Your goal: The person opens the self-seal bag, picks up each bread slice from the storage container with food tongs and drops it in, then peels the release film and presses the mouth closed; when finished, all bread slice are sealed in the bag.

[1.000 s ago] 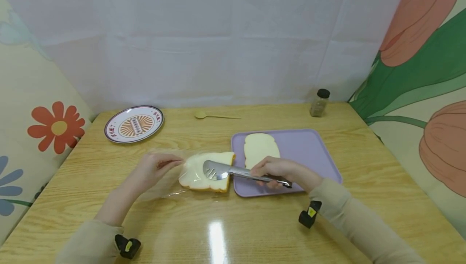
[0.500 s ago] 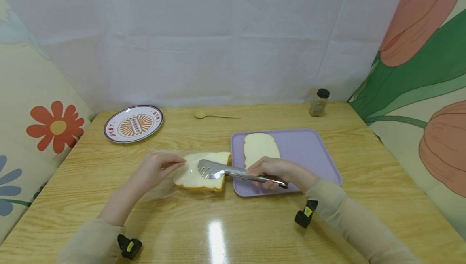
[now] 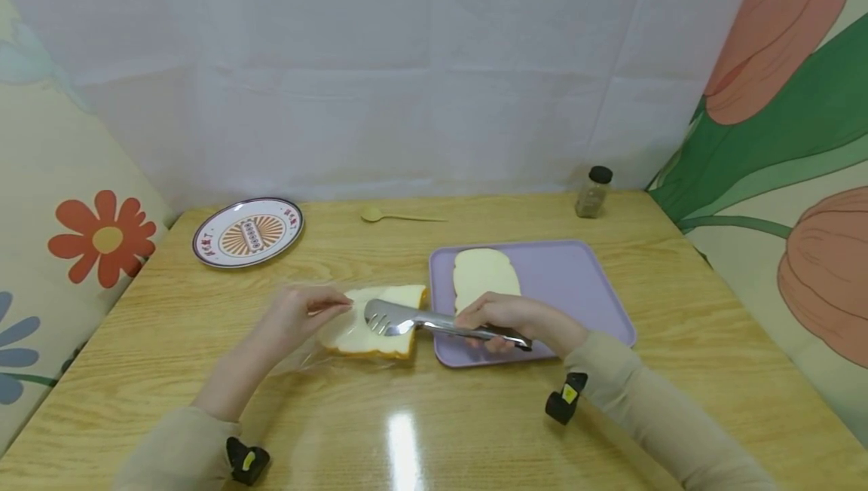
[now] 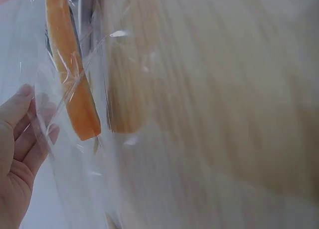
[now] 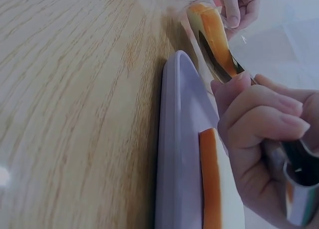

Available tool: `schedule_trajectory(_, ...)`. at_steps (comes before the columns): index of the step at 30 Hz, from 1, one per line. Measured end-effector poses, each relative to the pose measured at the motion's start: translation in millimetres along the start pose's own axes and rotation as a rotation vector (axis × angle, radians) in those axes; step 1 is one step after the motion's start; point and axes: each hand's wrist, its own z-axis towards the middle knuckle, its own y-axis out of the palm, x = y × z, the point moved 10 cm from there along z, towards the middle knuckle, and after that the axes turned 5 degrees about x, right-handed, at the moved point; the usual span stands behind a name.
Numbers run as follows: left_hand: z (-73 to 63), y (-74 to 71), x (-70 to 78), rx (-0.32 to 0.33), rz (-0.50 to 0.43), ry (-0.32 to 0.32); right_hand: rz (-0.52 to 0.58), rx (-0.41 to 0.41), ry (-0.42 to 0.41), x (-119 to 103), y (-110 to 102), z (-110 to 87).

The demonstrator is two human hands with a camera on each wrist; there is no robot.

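- The left hand (image 3: 298, 318) pinches the clear plastic bag (image 3: 310, 355) between thumb and fingertips, close to the bread's left end; in the left wrist view the film passes between them.
- The right hand (image 3: 508, 318) is wrapped around the handle of the metal tongs (image 3: 444, 321), fingers curled.
- The tongs clasp a thick slice of bread (image 3: 356, 333): the slotted blade lies across its white top, and the right wrist view shows the other blade underneath.
- That slice sits partly inside the bag, just left of the purple tray (image 3: 563, 280), its orange crust facing the tray.
- A second slice (image 3: 484, 276) lies flat on the left part of the tray, partly covered by the right hand in the head view.
- Farther back on the wooden worktop (image 3: 339, 423) are a patterned plate (image 3: 249, 235) at the left, a gold spoon (image 3: 400, 216) near the middle and a black-capped jar (image 3: 592, 197) at the right.
- A white cloth (image 3: 407, 99) hangs behind the worktop.
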Motion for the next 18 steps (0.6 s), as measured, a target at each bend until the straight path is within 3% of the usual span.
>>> schedule_trajectory(12,0.3,-9.9,0.1,0.094,-0.007,-0.052,-0.025,-0.011,-0.02,-1.2,3.7,3.5)
schedule_trajectory(18,1.3,-10.5,-1.1,0.072,-0.046,-0.093,-0.028,-0.013,-0.021,-0.8,4.9,5.3)
